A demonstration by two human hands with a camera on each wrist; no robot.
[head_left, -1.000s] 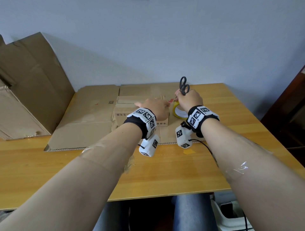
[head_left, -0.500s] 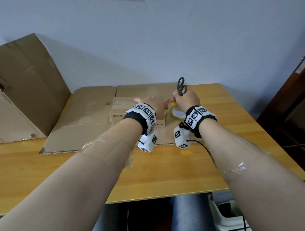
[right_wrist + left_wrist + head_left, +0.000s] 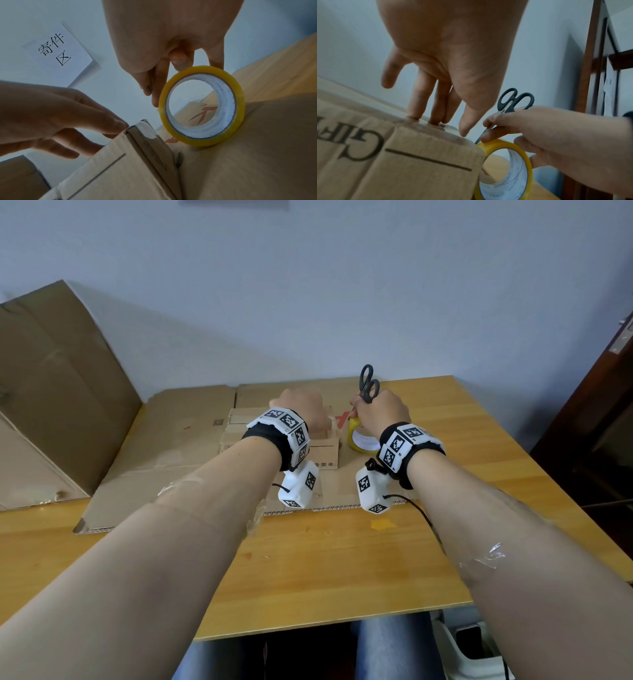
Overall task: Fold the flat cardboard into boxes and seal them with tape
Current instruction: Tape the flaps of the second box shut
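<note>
One small box (image 3: pixel 279 440) is standing folded on flat cardboard (image 3: pixel 178 467), mid-table. Top seam is being pressed by straight fingers of left hand (image 3: pixel 447 56). Tape roll (image 3: pixel 202 105) & scissors (image 3: pixel 368 385) are being gripped by right hand (image 3: pixel 380 412). Strip prob. being cut; other sheets are awaiting folding.

scissors (image 3: pixel 368 385) blades mostly hidden inside the right hand (image 3: pixel 380 414).

Your head cam looks down over the table (image 3: pixel 308 577); both wrist cams sit close, low, facing up, sharing the tape roll (image 3: pixel 505 169).
</note>
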